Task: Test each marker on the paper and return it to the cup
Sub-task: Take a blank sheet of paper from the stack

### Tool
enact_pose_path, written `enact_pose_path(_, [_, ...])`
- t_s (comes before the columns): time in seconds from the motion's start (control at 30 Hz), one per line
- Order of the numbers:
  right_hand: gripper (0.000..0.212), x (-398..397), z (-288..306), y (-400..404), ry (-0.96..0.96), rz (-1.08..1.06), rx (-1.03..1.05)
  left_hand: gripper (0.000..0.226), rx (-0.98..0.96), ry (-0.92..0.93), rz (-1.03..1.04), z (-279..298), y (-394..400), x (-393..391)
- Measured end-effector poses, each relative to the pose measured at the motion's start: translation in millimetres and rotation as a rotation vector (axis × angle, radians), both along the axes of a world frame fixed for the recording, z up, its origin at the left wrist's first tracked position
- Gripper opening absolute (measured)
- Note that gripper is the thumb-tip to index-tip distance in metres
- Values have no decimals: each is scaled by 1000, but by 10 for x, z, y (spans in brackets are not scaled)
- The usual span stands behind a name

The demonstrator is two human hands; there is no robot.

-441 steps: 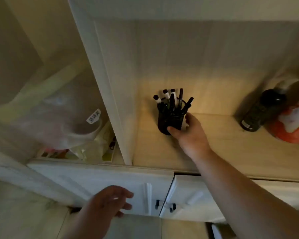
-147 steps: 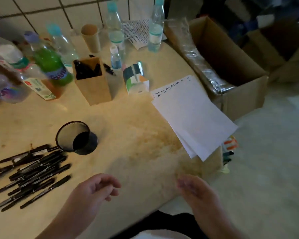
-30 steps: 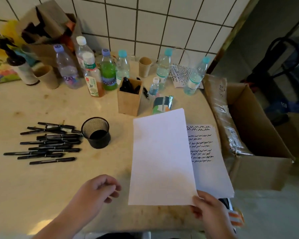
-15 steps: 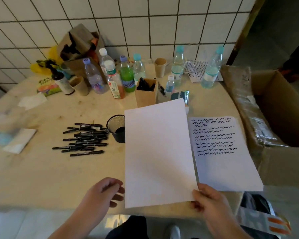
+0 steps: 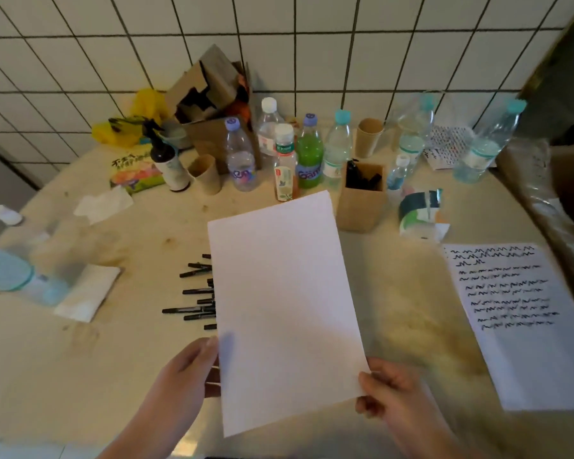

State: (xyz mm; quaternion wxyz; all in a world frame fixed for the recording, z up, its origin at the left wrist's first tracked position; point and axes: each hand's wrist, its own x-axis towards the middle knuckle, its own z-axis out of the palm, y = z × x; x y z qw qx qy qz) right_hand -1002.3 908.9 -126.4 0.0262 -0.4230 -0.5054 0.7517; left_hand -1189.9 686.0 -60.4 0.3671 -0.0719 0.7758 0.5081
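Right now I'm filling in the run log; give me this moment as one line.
phase: laying out paper | blank sheet: held by both hands | left hand | right hand | markers: on table, untested | cup: hidden

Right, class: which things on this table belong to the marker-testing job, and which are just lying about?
Job:
blank sheet, held by left hand and right hand
markers
scribbled sheet

Lying about:
bottles
paper cups
card box
tissue
spray bottle
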Motion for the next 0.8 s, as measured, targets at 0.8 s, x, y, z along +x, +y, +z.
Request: enact_pose_path(0.8, [52,-1963,5,-717,-115,257,512,35,161,368,-85,-1018,-399,-1810])
